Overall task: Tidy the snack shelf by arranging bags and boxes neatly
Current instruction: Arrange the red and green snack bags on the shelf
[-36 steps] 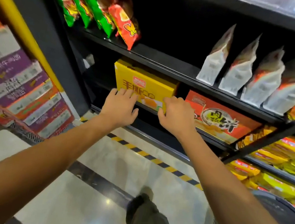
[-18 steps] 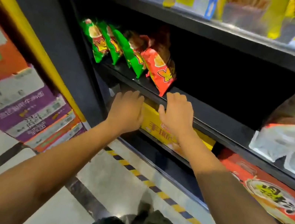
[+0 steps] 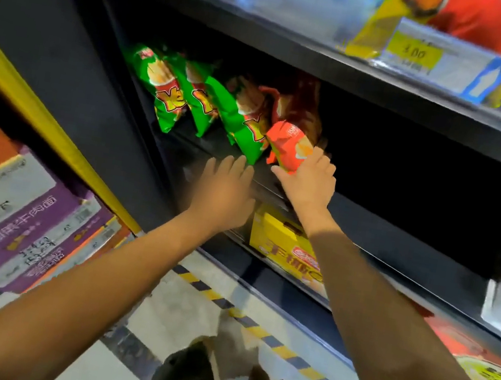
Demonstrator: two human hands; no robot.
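Right hand [image 3: 306, 182] grips the red snack bag [image 3: 286, 146] on the shelf [image 3: 370, 216], left hand [image 3: 225, 185] flat, fingers straight, just below the green bags [image 3: 244, 122]

Purple cartons [image 3: 13, 230] sit beside yellow-black floor tape [image 3: 270, 339].

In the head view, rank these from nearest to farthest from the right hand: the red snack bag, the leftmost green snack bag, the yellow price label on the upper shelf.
1. Red snack bag: gripped by the right hand.
2. Leftmost green snack bag: left along the same shelf.
3. Yellow price label: upper shelf, up and right.
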